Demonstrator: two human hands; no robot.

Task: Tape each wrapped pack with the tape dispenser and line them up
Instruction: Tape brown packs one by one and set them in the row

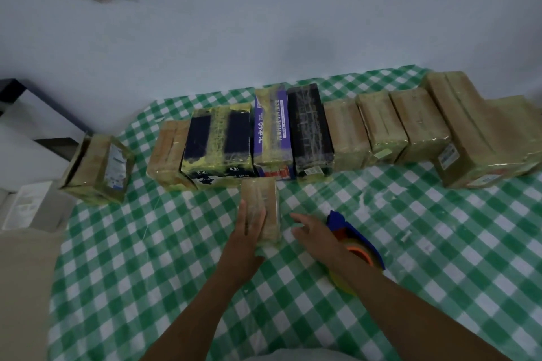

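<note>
The small brown pack (264, 195) lies just in front of the row of taped packs (311, 129), under your left hand (250, 224), whose fingers lie flat on top. Your right hand (313, 233) hovers beside it, fingers spread and empty, over the blue tape dispenser (359, 236) on the checked cloth (146, 258).

Head-worn camera, facing forward and down, close above the table (457, 258)

The view was dim, bluish and soft, with a faint shadow on the wall (308, 44), dull sheen on the taped packs (416, 126) and wide-angle bending at the edges.
</note>
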